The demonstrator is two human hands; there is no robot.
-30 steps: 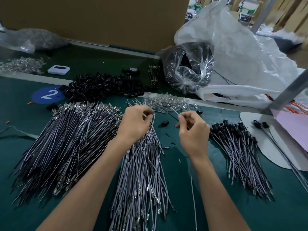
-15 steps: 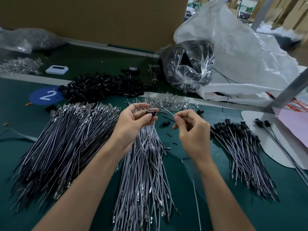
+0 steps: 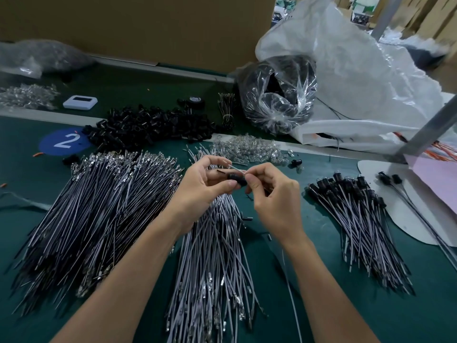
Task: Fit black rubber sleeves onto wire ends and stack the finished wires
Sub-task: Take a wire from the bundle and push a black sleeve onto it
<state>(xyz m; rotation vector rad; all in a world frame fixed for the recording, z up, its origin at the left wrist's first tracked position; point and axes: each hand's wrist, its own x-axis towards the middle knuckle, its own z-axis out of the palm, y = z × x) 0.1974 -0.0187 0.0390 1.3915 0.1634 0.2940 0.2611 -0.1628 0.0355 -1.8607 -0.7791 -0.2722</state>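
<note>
Toward the front edge of the desk [image 3: 432, 323] lie three wire heaps, their strands uncountable: a bare heap [image 3: 99, 219] on the left, a middle heap [image 3: 215, 256], and a sleeved stack [image 3: 358, 219] on the right. Above the middle heap, the left grip [image 3: 197, 189] pinches one black rubber sleeve [image 3: 237, 181] and the right grip [image 3: 274, 199] pinches one wire [image 3: 236, 168]. Both look light. The sleeve is likely soft and the wire floppy, so hold it close to the tip. Toward the far edge is the sleeve pile [image 3: 153, 127].

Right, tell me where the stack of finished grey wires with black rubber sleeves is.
Head view: the finished stack lies on the green table at the right, just right of the right hand, its sleeved ends beside the white card.
</note>
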